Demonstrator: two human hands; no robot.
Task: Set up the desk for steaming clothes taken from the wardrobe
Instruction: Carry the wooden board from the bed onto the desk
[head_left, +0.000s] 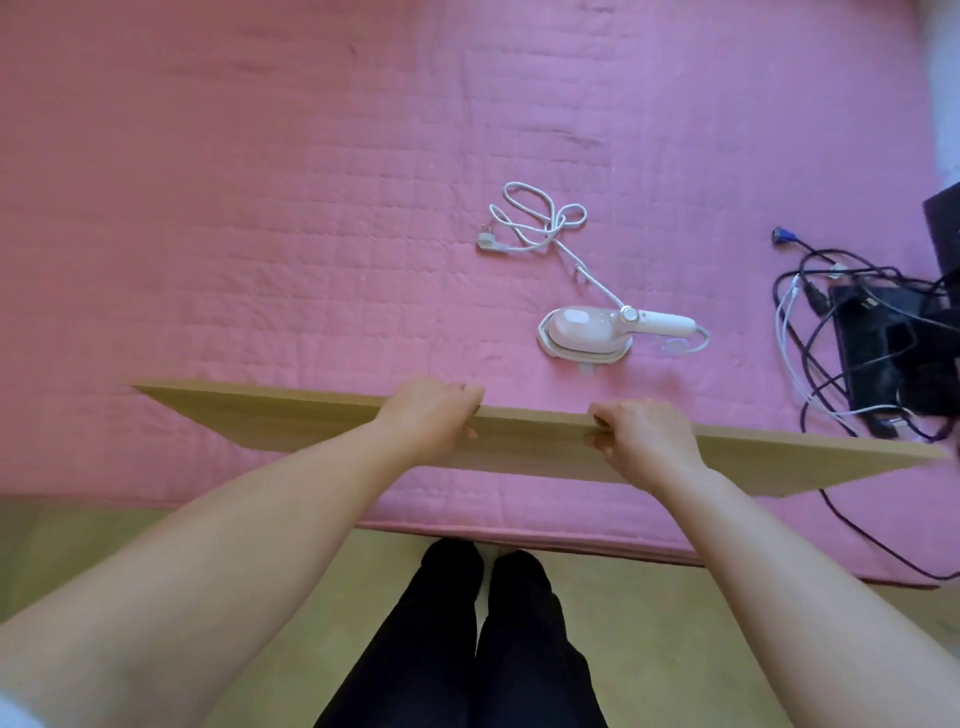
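A long light-wood board (291, 415), apparently the desk top, is held on edge above the near side of the pink quilted mat (260, 208). My left hand (431, 410) grips its upper edge near the middle. My right hand (644, 431) grips the same edge a little to the right. Beyond the board, a small white and pink handheld steamer (587, 332) lies on the mat. Its white cord (540, 223) is loosely coiled behind it, with the plug (488, 245) lying free.
A tangle of dark and white cables (810, 332) and black devices (878, 358) lies at the mat's right side. One dark cable (883, 545) trails off the mat onto the yellowish floor (649, 623). My black-trousered legs (467, 649) stand at the mat's near edge.
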